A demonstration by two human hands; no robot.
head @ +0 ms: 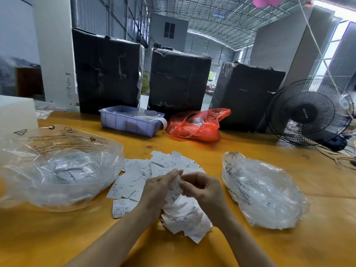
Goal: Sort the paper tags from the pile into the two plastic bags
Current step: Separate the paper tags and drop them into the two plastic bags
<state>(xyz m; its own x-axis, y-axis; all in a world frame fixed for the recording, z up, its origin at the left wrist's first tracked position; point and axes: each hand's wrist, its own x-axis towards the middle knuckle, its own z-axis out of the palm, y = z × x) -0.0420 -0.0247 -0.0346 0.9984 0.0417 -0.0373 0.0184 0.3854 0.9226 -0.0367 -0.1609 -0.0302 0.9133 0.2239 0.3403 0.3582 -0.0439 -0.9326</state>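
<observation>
Here, left hand [159,189] & right hand [202,191] both pinch one tag [174,186] over pile [163,166].

Single head-worn view, looking forward and down across a yellow table [250,247].

Wide-angle, with bent edges. Close to the left hand [159,191] and right hand [202,189], both low in centre frame over the pile of paper tags [163,166], forearms entering from the bottom edge. Left plastic bag [57,166] and right plastic bag [264,191] flanking at mid-distance. Farther back, along the table's far edge, black-wrapped boxes [179,78] and a fan [310,112]; beyond and above, warehouse roof trusses [221,16]. No second view to overlap with.
</observation>
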